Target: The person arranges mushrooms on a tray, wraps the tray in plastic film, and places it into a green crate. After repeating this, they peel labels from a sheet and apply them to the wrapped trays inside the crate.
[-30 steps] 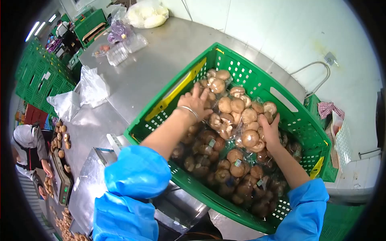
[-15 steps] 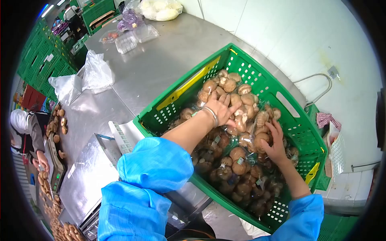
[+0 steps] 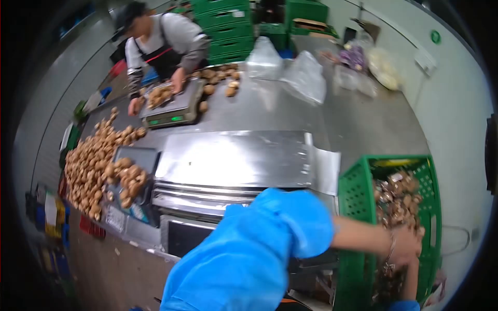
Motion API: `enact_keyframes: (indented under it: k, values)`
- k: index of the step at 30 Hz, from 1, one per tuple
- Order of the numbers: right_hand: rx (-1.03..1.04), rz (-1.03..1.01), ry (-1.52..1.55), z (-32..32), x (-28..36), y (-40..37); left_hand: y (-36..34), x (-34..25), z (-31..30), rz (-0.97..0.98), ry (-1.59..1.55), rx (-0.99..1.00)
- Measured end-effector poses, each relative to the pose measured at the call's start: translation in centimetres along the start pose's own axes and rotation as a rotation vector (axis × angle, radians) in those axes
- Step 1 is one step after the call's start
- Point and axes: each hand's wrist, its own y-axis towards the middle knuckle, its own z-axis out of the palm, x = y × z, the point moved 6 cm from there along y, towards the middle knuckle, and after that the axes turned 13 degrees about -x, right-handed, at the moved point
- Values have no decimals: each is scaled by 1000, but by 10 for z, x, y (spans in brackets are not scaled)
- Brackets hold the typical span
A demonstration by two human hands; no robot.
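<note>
Bagged mushrooms (image 3: 402,199) lay beneath and beyond our left hand (image 3: 404,245), right hand (image 3: 413,263) close beside. Whether either gripped, we couldn't tell.

Glossy metal wrapping machine (image 3: 233,158), matt plastic crate (image 3: 355,194)

Crate (image 3: 355,197) sits over on the right, by the person's end of the tabletop (image 3: 249,111), with the mushroom packs (image 3: 402,197) down in it. Metal machine (image 3: 233,158) is smack in the middle, just left of it. Further left there's a tray (image 3: 148,155) with mushrooms on it, then the loose pile (image 3: 85,166). Scale's (image 3: 174,115) behind the tray, co-worker (image 3: 168,49) behind that. Plastic bags (image 3: 306,78) lie beyond the machine, stacked crates (image 3: 220,26) further back.
</note>
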Motion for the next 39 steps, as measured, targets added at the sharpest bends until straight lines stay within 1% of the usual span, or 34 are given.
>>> enact_keyframes:
  k: [1, 2, 3, 4, 5, 6, 8, 10, 11, 12, 13, 14, 15, 16, 17, 18, 20, 21, 22, 24, 25, 26, 28, 29, 30, 32, 33, 34, 36, 37, 38, 39]
  values:
    - [-82, 140, -245, -44, 41, -19, -29, -23, -25, -25, -4, 74]
    - [-245, 25, -170, -49, 33, 0, -64, -49, -51, -56, -17, 145]
    - [-478, -141, 285, -68, 39, 15, -102, -63, -73, 63, 29, 11]
    - [-579, -140, 434, -109, 91, 7, -145, -71, -93, 178, 81, -118]
    - [-487, -205, 776, -140, 153, 1, -183, -69, -113, 83, 125, -138]
    - [-332, -174, 1106, -168, 232, -22, -220, -68, -133, -8, 174, -162]
    - [-58, -371, 1279, -180, 368, -57, -302, -69, -177, -336, 180, -353]
    - [191, -730, 1209, -169, 499, -116, -386, -95, -232, -611, 338, -655]
    - [288, -788, 1143, -155, 557, -149, -431, -115, -258, -855, 372, -820]
    - [379, -883, 996, -138, 604, -180, -482, -131, -277, -1041, 397, -1006]
    - [426, -1053, 963, -133, 651, -221, -532, -151, -295, -1187, 433, -1220]
    - [466, -1182, 960, -127, 691, -258, -580, -178, -319, -1151, 630, -1400]
    - [495, -1291, 960, -127, 729, -291, -618, -205, -340, -1170, 673, -1545]
    - [519, -1392, 965, -127, 764, -317, -644, -230, -359, -1244, 747, -1643]
    - [509, -1404, 963, -116, 799, -330, -675, -242, -369, -1170, 753, -1733]
    - [491, -1419, 960, -100, 834, -338, -698, -245, -373, -1289, 647, -1787]
    - [417, -1307, 843, -52, 900, -334, -747, -214, -365, -1295, 446, -1864]
    - [428, -1242, 723, -29, 925, -331, -755, -194, -362, -1314, 271, -1885]
    - [433, -1177, 601, -7, 944, -327, -755, -176, -361, -1250, 92, -1967]
    - [497, -1070, 507, 33, 968, -318, -760, -148, -360, -1171, -53, -2063]
    - [533, -994, 562, 36, 972, -318, -760, -143, -363, -1144, -151, -2085]
    - [526, -1009, 534, 34, 973, -323, -761, -144, -365, -1126, -171, -2111]
    - [630, -904, 664, 30, 965, -331, -756, -146, -366, -1045, -238, -2069]
    - [693, -895, 707, 25, 961, -339, -753, -150, -366, -1042, -291, -2099]
    - [695, -888, 695, 23, 959, -343, -754, -151, -363, -1048, -306, -2102]
    - [557, -1093, 687, 12, 955, -353, -754, -156, -358, -1014, -272, -2116]
    - [563, -1101, 707, 10, 952, -357, -752, -160, -359, -978, -278, -2127]
    - [562, -1089, 714, 5, 949, -359, -748, -164, -362, -988, -280, -2115]
    - [539, -1105, 811, -14, 940, -362, -737, -176, -373, -1013, -145, -2052]
    - [483, -1107, 879, -26, 933, -358, -728, -180, -379, -1017, -114, -2014]
    - [473, -1092, 895, -36, 925, -350, -717, -182, -387, -1021, -111, -1990]
    - [421, -1070, 977, -51, 913, -337, -701, -183, -399, -1058, -36, -1876]
